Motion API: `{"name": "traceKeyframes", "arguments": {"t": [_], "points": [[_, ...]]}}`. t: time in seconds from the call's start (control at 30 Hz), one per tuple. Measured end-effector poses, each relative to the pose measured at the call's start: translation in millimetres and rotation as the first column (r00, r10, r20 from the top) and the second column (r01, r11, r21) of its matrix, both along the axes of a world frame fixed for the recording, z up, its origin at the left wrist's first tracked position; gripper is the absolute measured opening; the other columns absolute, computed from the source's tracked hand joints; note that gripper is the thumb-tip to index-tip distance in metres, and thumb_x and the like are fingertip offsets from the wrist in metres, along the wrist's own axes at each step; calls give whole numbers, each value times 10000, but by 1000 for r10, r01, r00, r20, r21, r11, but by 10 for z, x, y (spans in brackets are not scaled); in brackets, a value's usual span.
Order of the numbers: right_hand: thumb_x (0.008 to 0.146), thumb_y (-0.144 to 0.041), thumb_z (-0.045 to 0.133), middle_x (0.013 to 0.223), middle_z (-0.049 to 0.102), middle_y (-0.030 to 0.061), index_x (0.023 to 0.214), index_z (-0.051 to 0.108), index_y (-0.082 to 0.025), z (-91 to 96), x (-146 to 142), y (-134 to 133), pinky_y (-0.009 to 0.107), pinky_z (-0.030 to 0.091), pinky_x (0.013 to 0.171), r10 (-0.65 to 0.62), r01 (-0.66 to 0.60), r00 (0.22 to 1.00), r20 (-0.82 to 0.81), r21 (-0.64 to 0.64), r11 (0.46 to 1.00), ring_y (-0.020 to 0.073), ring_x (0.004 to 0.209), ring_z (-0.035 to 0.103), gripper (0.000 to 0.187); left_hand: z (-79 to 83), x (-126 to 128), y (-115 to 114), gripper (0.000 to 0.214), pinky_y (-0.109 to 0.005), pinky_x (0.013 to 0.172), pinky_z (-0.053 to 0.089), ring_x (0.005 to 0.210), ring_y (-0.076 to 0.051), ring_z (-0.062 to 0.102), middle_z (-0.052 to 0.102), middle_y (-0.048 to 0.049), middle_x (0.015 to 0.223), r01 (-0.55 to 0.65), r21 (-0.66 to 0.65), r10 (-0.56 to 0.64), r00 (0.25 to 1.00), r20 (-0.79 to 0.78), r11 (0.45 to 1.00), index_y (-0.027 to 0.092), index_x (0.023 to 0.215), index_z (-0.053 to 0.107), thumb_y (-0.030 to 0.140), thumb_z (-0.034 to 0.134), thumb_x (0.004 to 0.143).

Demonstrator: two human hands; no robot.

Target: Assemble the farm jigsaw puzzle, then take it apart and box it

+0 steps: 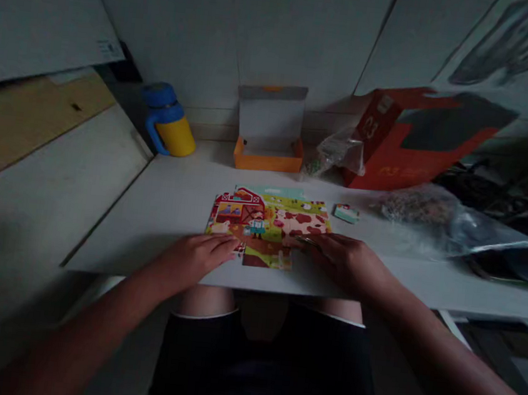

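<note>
A farm-scene jigsaw puzzle (263,244) lies on the white table in front of me, with a red barn, a farmer and a spotted cow on it. Its lower edge is stepped at both corners. My left hand (204,255) rests flat on the lower left corner, fingers stretched over the pieces. At the lower right, beside the cow, my right hand (349,261) holds a puzzle piece (305,241) at its fingertips; the hand hides part of it. A small stack of puzzle pieces (346,213) lies to the right of the puzzle.
An open orange box (267,163) stands behind the puzzle, with a blue and yellow jug (176,132) to its left. On the right are a red box (392,148), a clear plastic bag (339,152) and a larger filled bag (423,208). The table's front edge (263,290) is near my lap.
</note>
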State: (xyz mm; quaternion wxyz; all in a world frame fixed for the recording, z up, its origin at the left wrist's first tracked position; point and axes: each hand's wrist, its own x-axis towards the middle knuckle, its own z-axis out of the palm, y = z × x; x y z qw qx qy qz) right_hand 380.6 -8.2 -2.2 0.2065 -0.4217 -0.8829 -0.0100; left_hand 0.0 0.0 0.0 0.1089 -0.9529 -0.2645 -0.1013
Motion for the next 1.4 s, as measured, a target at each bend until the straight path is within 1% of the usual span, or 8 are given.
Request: {"name": "traceKeyframes", "arguments": {"t": [0.13, 0.23, 0.3, 0.43, 0.63, 0.97, 1.23, 1.4], "points": [[1075, -259, 536, 1200, 808, 154, 1314, 738, -134, -66, 56, -38, 415, 688, 822, -50, 48, 996, -71, -27, 998, 288, 951, 821, 336, 18, 40, -29, 313, -428, 980, 684, 1105, -244, 793, 782, -146, 1281, -67, -58, 72, 994, 83, 996, 126, 1365, 671, 194, 516, 1101], [1076, -238, 527, 1282, 779, 173, 1387, 709, -137, -109, -30, -86, 454, 681, 894, -66, 67, 994, -86, 3, 998, 311, 1065, 801, 374, 73, 163, -103, 315, -391, 930, 703, 1005, -216, 811, 804, -128, 1212, -190, -75, 203, 941, 271, 979, 133, 1376, 659, 186, 517, 1099], [1067, -187, 514, 1312, 764, 184, 1421, 687, -120, -125, -150, -114, 472, 665, 954, -41, 43, 997, -60, 41, 998, 317, 1131, 778, 399, 94, 293, -160, 337, -415, 1008, 674, 1108, -231, 787, 779, -143, 1285, -207, -52, 213, 927, 309, 977, 122, 1398, 646, 143, 525, 1085], [1029, -120, 551, 1356, 741, 193, 1408, 686, -87, -126, -405, -128, 470, 627, 1043, 55, -57, 997, 63, 42, 997, 318, 1206, 740, 405, 14, 551, -191, 355, -491, 1124, 598, 1315, -312, 692, 699, -196, 1422, -150, -14, 151, 983, 109, 989, 68, 1386, 663, 108, 565, 1047], [997, -322, 718, 1382, 723, 196, 1414, 685, -125, -109, -481, -93, 435, 619, 1058, 64, -57, 990, 129, -60, 997, 320, 1244, 718, 462, -150, 598, 3, 409, -414, 1151, 566, 1349, -278, 671, 679, -185, 1449, -155, -162, 149, 988, -47, 975, 94, 1401, 662, 235, 684, 1018], [995, -223, 668, 1267, 767, 181, 1195, 764, -154, 56, -571, -79, 433, 630, 983, 152, -128, 941, 303, -95, 987, 307, 1159, 736, 232, 47, 699, -161, 406, -467, 1216, 512, 1394, -337, 628, 652, -236, 1473, -106, -48, 90, 963, -255, 993, 45, 1348, 700, 50, 606, 953], [1039, -219, 564, 1219, 775, 214, 1281, 716, -84, -27, -517, -69, 433, 664, 857, 132, -151, 965, 227, 69, 986, 308, 1033, 766, 316, -32, 656, -117, 418, -481, 1028, 638, 1233, -342, 726, 709, -281, 1351, -145, -19, 143, 986, -85, 989, -5, 1380, 642, 38, 530, 980], [1039, -144, 569, 1208, 786, 214, 1297, 720, -70, -132, -414, -3, 421, 672, 844, 124, -162, 967, 221, 165, 973, 311, 1057, 776, 308, -17, 672, -59, 288, -446, 877, 677, 1036, -292, 778, 776, -203, 1195, -161, 22, 161, 987, -2, 987, 65, 1278, 688, 113, 509, 1057]]}}
